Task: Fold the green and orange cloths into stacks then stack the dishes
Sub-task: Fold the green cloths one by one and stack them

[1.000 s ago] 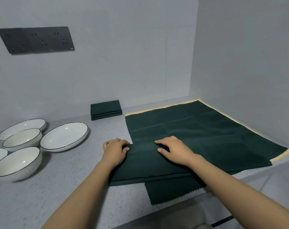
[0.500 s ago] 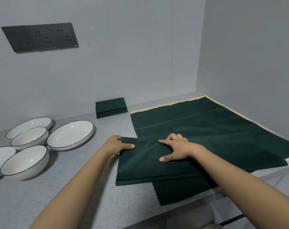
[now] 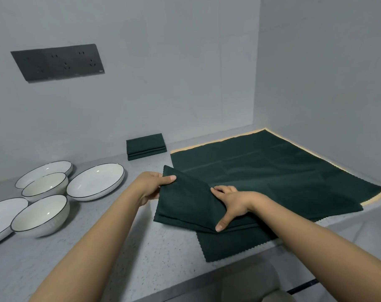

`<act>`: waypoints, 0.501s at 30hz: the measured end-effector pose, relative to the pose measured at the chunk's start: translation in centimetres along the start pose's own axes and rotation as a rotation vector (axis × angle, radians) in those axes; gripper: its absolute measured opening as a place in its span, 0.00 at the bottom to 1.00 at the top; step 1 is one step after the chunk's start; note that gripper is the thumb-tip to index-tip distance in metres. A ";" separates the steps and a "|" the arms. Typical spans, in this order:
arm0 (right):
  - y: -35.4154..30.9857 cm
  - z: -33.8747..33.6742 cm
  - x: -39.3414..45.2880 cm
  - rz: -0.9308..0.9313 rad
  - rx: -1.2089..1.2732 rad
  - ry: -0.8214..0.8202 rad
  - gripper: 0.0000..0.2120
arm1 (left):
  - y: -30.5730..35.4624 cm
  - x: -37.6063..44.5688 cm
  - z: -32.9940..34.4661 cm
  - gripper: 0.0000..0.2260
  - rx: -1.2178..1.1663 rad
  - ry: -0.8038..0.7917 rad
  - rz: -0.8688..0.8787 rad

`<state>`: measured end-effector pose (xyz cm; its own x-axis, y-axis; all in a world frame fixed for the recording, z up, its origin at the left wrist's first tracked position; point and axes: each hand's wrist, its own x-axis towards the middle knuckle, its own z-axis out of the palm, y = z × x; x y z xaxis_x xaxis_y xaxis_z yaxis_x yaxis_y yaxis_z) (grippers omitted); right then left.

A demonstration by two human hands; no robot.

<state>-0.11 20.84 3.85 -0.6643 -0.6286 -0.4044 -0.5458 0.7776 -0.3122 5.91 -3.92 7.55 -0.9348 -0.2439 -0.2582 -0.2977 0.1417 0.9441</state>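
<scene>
A: Where is the folded green cloth, and how is it held?

B: It is half lifted off the worktop. The left hand pinches its far left corner, thumb on top and the other fingers underneath. The right hand grips its right edge, thumb pressing the near corner and fingers curled over the top. The far left corner is raised; the near edge rests on the spread green cloths.

A: Which relation governs the next move?

B: The cloth's long axis runs from the left fingers toward the right thumb, diagonal to the worktop edge. The stack of folded green cloths lies beyond the left fingers, near the back wall. The left hand is nearer to it, so that hand would probably lead the carry.

A: How does the cloth look?

B: Dark green, matte, several layers visible along the near edge. A zigzag-cut hem shows on the cloth beneath it.

A: Anything else?

B: A cream-coloured edge shows under the spread cloths. 5 white dishes sit unstacked, well left of the left fingers.
</scene>
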 end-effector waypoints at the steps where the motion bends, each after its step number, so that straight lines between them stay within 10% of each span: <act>1: 0.2 0.3 -0.3 -0.019 0.035 0.025 0.58 | 0.4 -0.3 0.4 0.13 -0.033 -0.017 0.009; 6: 1.5 2.4 -1.6 -0.116 0.285 0.292 0.49 | 2.1 -0.5 3.4 0.38 -0.171 -0.070 0.056; 15: 4.5 2.4 -6.0 -0.020 1.033 0.874 0.09 | 4.7 -0.5 12.1 0.09 -0.198 -0.070 0.073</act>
<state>2.64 28.14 2.74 -0.9766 -0.1425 0.1612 -0.1856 0.1795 -0.9661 2.65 8.49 9.66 -0.9656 -0.1722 -0.1948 -0.1915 -0.0359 0.9808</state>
